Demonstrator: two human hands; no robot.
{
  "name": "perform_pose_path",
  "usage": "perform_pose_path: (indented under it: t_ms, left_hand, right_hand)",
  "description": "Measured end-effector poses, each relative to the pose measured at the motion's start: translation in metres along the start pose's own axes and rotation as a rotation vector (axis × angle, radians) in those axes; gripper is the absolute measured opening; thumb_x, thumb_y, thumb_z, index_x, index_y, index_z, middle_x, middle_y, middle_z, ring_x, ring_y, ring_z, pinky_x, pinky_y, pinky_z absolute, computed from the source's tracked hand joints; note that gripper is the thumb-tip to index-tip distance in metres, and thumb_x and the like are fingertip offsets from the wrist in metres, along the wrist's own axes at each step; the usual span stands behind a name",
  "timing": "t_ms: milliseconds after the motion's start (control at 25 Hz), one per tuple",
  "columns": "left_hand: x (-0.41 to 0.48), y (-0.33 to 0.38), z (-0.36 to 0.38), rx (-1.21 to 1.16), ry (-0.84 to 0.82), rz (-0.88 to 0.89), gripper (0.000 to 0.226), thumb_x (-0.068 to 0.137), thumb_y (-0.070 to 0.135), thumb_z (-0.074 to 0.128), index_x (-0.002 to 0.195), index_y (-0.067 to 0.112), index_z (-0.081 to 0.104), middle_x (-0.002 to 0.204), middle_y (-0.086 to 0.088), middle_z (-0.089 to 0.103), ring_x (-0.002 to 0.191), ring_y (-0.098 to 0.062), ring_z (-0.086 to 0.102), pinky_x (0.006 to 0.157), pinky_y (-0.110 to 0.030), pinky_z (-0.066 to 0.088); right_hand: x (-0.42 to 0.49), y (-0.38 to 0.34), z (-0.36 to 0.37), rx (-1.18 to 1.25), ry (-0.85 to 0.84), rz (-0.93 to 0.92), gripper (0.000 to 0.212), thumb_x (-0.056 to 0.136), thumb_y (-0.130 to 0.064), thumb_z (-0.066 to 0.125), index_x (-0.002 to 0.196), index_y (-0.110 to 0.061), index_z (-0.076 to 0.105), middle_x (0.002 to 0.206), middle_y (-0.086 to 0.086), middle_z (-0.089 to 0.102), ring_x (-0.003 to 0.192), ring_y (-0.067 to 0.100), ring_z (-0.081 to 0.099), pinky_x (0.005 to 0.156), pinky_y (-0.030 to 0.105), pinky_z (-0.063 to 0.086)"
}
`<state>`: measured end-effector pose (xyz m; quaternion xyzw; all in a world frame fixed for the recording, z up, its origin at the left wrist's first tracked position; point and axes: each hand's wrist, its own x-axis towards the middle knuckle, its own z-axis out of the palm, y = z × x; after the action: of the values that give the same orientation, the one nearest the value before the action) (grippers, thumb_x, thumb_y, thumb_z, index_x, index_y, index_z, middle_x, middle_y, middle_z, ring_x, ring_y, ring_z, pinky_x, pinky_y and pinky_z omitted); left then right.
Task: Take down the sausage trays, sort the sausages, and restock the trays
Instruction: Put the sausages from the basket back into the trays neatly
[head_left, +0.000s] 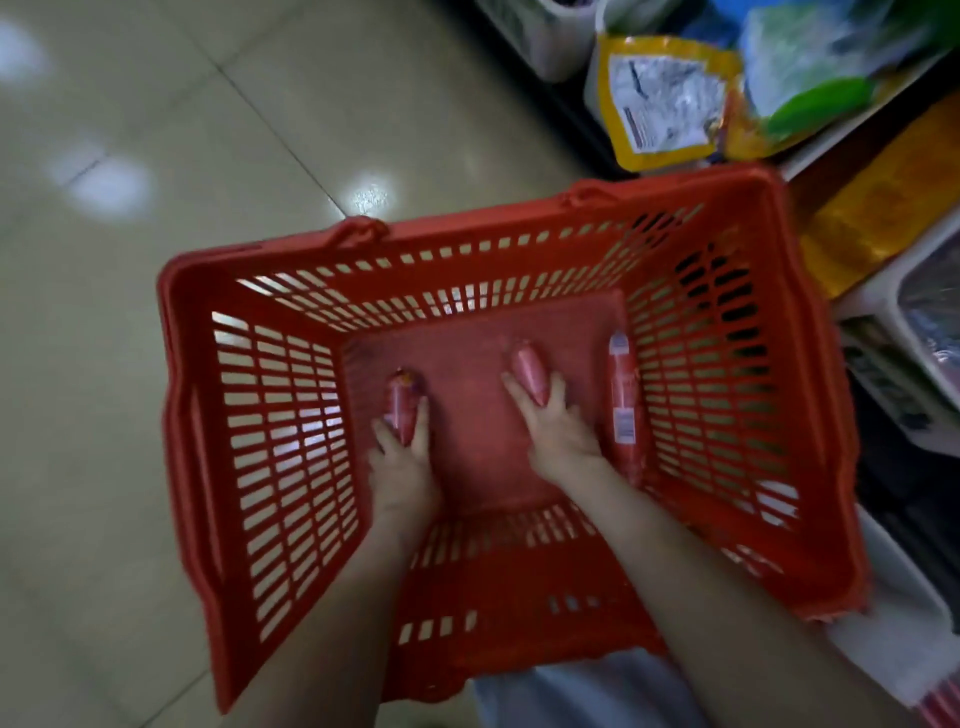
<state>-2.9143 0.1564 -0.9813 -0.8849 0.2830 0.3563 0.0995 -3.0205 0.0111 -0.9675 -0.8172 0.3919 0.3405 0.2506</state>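
Nearest to me, both forearms reach down into the red shopping basket. The left hand has its fingers closed around the near end of a red sausage, at the left of the basket floor; the right hand grips in the same way a pink sausage, near the middle of the floor; a third sausage lies free along the right wall, just beside the right hand. Beyond the basket I see the shiny tiled floor; at the far right a yellow packet sits among other blurred goods.
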Motion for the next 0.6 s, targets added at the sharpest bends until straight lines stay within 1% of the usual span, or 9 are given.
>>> perform_pose_path:
  t_ms: [80,160,200,320,360,440,520,560,600]
  left_hand:
    - [-0.004,0.012,-0.016,-0.074,-0.01,0.084,0.096,0.082,0.014,0.059,0.148,0.043,-0.004,0.143,-0.022,0.012,0.113,-0.039,0.039,0.103,-0.042,0.034]
    - [-0.017,0.031,-0.042,-0.262,-0.002,0.101,0.091,0.082,0.011,0.057,0.149,0.044,0.004,0.137,-0.017,0.018,0.112,-0.04,0.038,0.106,-0.04,0.029]
    - [-0.029,0.042,-0.057,-0.38,0.018,0.105,0.09,0.082,0.014,0.06,0.148,0.044,0.008,0.133,-0.015,0.02,0.112,-0.041,0.04,0.107,-0.04,0.028]
    - [-0.085,0.08,-0.112,-0.635,0.132,0.255,0.088,0.079,0.021,0.069,0.146,0.046,0.018,0.116,-0.006,0.027,0.105,-0.042,0.052,0.106,-0.04,0.036]
    - [-0.107,0.094,-0.131,-0.69,0.148,0.326,0.087,0.079,0.02,0.069,0.146,0.047,0.019,0.114,-0.004,0.026,0.105,-0.04,0.054,0.105,-0.037,0.037]
    - [-0.159,0.124,-0.165,-0.764,0.16,0.466,0.087,0.081,0.016,0.068,0.146,0.046,0.019,0.118,-0.004,0.027,0.11,-0.035,0.054,0.102,-0.021,0.034]
    - [-0.215,0.154,-0.193,-0.807,0.143,0.597,0.089,0.079,0.008,0.066,0.147,0.042,0.02,0.123,-0.007,0.027,0.115,-0.029,0.051,0.092,-0.006,0.027]
    - [-0.245,0.169,-0.205,-0.827,0.129,0.672,0.09,0.078,0.005,0.066,0.147,0.041,0.02,0.122,-0.007,0.027,0.116,-0.026,0.05,0.09,-0.004,0.025]
    - [-0.275,0.183,-0.215,-0.835,0.104,0.747,0.092,0.077,0.004,0.067,0.147,0.042,0.02,0.121,-0.006,0.028,0.115,-0.022,0.048,0.091,-0.004,0.025]
  right_hand:
    - [-0.007,-0.011,-0.006,0.09,-0.028,-0.113,0.099,0.085,-0.001,0.054,0.144,-0.054,-0.006,0.154,0.01,-0.006,0.128,0.038,0.034,0.103,0.042,0.037]
    - [-0.021,-0.015,-0.021,0.25,-0.041,-0.171,0.1,0.084,-0.001,0.052,0.142,-0.058,-0.006,0.154,0.008,0.001,0.13,0.04,0.033,0.105,0.044,0.037]
    - [-0.034,-0.011,-0.031,0.335,-0.016,-0.186,0.102,0.082,-0.001,0.052,0.139,-0.06,-0.009,0.153,0.007,0.004,0.13,0.04,0.035,0.105,0.043,0.038]
    - [-0.096,0.009,-0.077,0.565,0.227,-0.203,0.107,0.077,-0.005,0.057,0.137,-0.062,-0.011,0.144,0.004,0.014,0.123,0.035,0.045,0.1,0.036,0.043]
    - [-0.123,0.018,-0.092,0.654,0.323,-0.202,0.108,0.077,-0.006,0.058,0.137,-0.063,-0.01,0.14,0.002,0.016,0.12,0.032,0.048,0.099,0.033,0.044]
    - [-0.188,0.038,-0.122,0.796,0.502,-0.191,0.106,0.077,-0.004,0.059,0.136,-0.064,-0.006,0.131,-0.001,0.022,0.113,0.024,0.052,0.097,0.025,0.044]
    - [-0.255,0.064,-0.143,0.862,0.625,-0.185,0.103,0.077,-0.002,0.059,0.138,-0.059,-0.003,0.128,-0.002,0.024,0.111,0.013,0.049,0.094,0.013,0.039]
    - [-0.291,0.078,-0.151,0.893,0.669,-0.184,0.103,0.076,-0.001,0.058,0.14,-0.056,-0.001,0.13,-0.001,0.024,0.112,0.009,0.046,0.094,0.011,0.039]
    - [-0.325,0.092,-0.157,0.935,0.709,-0.181,0.103,0.074,-0.001,0.057,0.142,-0.054,0.001,0.132,0.0,0.024,0.115,0.009,0.044,0.095,0.015,0.041]
